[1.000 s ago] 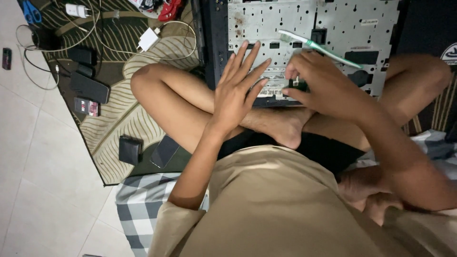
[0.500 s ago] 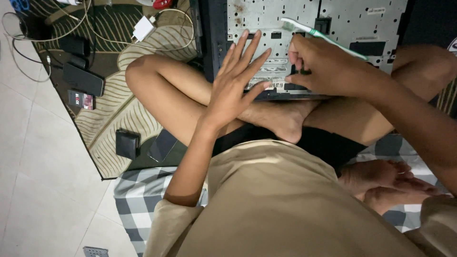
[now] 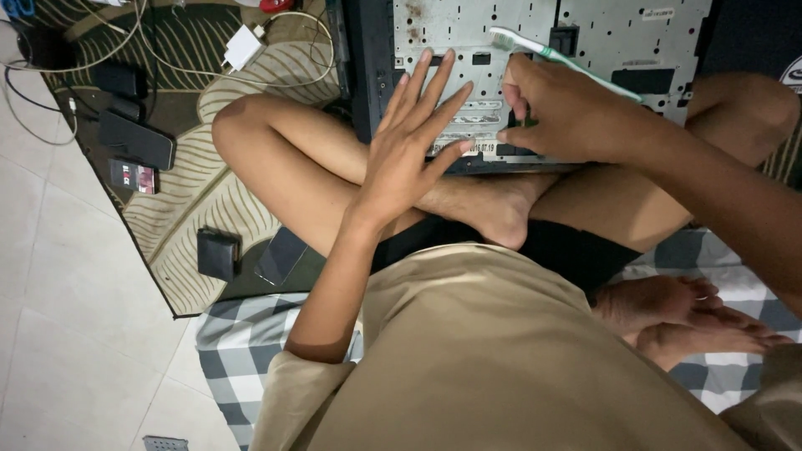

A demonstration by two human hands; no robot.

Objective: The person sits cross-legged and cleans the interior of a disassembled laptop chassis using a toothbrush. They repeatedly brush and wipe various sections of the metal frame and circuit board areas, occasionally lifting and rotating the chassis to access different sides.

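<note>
A perforated grey metal plate (image 3: 626, 33) in a black frame (image 3: 368, 75) rests on my crossed legs. My left hand (image 3: 409, 150) lies flat on the plate's lower left part, fingers spread, holding nothing. My right hand (image 3: 568, 113) is closed around a green and white toothbrush (image 3: 518, 42), whose bristled head points left over the plate. Its thumb and forefinger are pinched together at the plate's lower edge; whatever is between them is too small to tell.
To the left, a leaf-patterned rug (image 3: 192, 200) carries dark phones (image 3: 138, 140), a white charger (image 3: 242, 46) with cables, a small red and black box (image 3: 134, 175) and a black wallet (image 3: 219, 253). A checked cloth (image 3: 234, 342) lies under me. Bare feet (image 3: 685, 321) rest at the right.
The view has drifted, so the rug items sit higher in the frame. My right hand shifted slightly along the plate's lower edge. The left hand stays spread on the plate.
</note>
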